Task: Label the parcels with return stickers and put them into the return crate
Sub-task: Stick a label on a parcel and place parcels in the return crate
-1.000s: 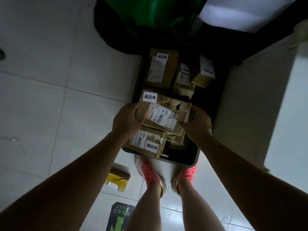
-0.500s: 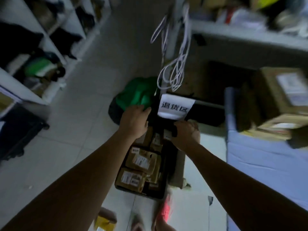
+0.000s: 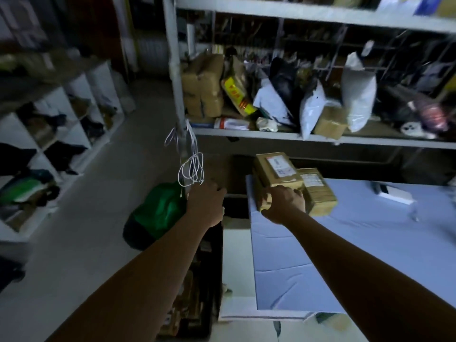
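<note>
Two brown parcels lie stacked at the far left corner of the blue table (image 3: pixel 345 255). The upper parcel (image 3: pixel 276 169) carries a white shipping label, and a second parcel (image 3: pixel 319 193) lies beside it to the right. My right hand (image 3: pixel 283 204) reaches over the near edge of the stack, its fingers curled on the parcel under the labelled one. My left hand (image 3: pixel 207 203) hangs in the air left of the table, fingers relaxed and holding nothing. The dark return crate (image 3: pixel 209 280) stands on the floor beneath my left forearm, with brown parcels dimly visible inside.
A metal shelf (image 3: pixel 320 139) behind the table holds boxes and plastic mailer bags. White cords (image 3: pixel 192 169) hang from its post. A green bag (image 3: pixel 158 213) lies on the floor by the crate. White cubby shelves (image 3: pixel 49 144) line the left wall.
My head has lifted from the crate to the table and shelf. Both hands left the parcels in the crate; the right hand moved right onto the parcel stack on the table.
</note>
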A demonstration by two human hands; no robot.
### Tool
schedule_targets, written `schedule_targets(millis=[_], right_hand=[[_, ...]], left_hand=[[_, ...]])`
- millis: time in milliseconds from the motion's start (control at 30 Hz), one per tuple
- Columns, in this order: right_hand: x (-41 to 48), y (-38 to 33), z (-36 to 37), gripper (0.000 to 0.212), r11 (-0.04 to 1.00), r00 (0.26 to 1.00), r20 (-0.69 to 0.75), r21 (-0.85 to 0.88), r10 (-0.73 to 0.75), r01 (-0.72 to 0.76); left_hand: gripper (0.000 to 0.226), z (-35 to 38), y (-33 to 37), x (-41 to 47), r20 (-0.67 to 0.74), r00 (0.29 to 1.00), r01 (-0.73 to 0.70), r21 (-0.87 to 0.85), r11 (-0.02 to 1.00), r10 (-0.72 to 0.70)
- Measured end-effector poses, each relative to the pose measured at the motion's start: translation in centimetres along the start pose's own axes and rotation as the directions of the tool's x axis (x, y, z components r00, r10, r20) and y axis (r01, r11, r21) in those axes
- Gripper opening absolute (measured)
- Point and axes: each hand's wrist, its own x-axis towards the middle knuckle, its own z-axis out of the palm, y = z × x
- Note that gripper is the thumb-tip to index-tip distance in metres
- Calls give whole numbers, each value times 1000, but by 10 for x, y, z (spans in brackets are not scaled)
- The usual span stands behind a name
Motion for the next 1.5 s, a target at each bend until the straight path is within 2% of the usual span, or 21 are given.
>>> schedule_targets(millis=[100, 200, 333, 467, 600, 700, 800, 900, 1000, 1100, 1200, 1267, 1400, 1500], right_hand=[[-5, 35, -19, 54, 1000, 1000, -28, -16, -13, 12], [0, 74, -34, 58, 1000, 1000, -2, 2, -30, 30], [17, 132, -38, 63, 993, 998, 48, 116, -32, 26], [44, 186, -36, 52, 967, 994, 66, 244, -89, 70], [72, 217, -25, 51, 936, 987, 108, 344, -122, 78], [96, 220, -10, 51, 930, 980, 123, 354, -154, 101], [131, 207, 4, 51, 903, 971, 157, 419, -180, 99], [163, 192, 23, 49, 847, 978, 125, 526, -170, 80], [189, 178, 39, 39, 790, 987, 134, 614, -91, -11], [215, 168, 53, 39, 770, 978, 203, 630, -40, -99], [231, 165, 66, 41, 774, 978, 209, 620, -8, -126], [234, 168, 71, 40, 771, 979, 203, 621, 14, -140], [231, 179, 69, 40, 734, 982, 188, 663, 29, -149], [221, 200, 56, 43, 700, 988, 150, 703, 25, -124]], left_hand=[[38, -19, 31, 10, 30, 999, -16, 33, 999, 15], [35, -25, 53, 21, 70, 997, -54, 143, 988, 44], [35, -17, 87, 39, 136, 990, 11, 135, 991, -30], [35, -10, 129, 63, 168, 982, 73, 104, 992, -89], [44, 0, 155, 84, 214, 967, 114, 133, 984, -141], [49, 14, 156, 103, 246, 951, 175, 65, 982, -185], [47, 36, 146, 132, 270, 935, 261, -82, 962, -231], [60, 58, 139, 164, 375, 877, 436, -359, 825, -301], [71, 74, 140, 194, 478, 824, 561, -610, 560, -305], [72, 91, 141, 221, 549, 800, 599, -744, 295, -241], [75, 105, 145, 238, 522, 837, 543, -830, 127, -162], [70, 106, 151, 239, 500, 851, 513, -856, 58, -159], [73, 102, 160, 237, 485, 862, 489, -872, -10, -146], [51, 89, 181, 234, 472, 861, 477, -879, -23, -190]])
